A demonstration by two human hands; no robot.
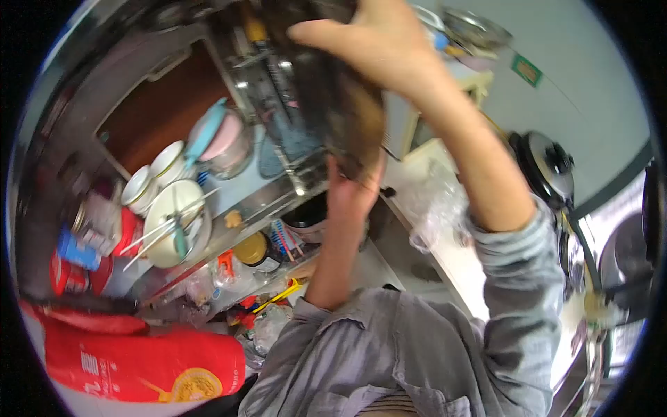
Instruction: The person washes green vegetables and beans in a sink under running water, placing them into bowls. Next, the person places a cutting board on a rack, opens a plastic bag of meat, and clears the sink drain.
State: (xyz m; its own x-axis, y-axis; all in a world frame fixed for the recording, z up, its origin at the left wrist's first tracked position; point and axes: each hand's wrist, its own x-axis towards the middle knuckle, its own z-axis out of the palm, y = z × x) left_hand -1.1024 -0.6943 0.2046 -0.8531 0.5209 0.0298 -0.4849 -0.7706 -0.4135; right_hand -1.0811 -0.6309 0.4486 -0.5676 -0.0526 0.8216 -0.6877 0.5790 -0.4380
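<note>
A large, dark brown, shiny object (354,115) rises in front of me, smeared by motion; its kind cannot be made out. My left hand (353,187) grips its lower end, with the thumb on the near side and the fingers mostly hidden. Higher up, my right hand (389,52) holds its upper side, thumb stretched across and the other fingers out of sight. Just left of the object is a metal rack (278,139) with long utensils, one with a yellow handle (254,28).
On the left shelf are white bowls (169,161), a bowl with chopsticks (161,243), and pink and blue containers (224,142). A yellow-lidded jar (256,250) stands below. A red bag (139,361) is at lower left. Rightward are clear plastic bags (438,201) and a lidded black pot (545,167).
</note>
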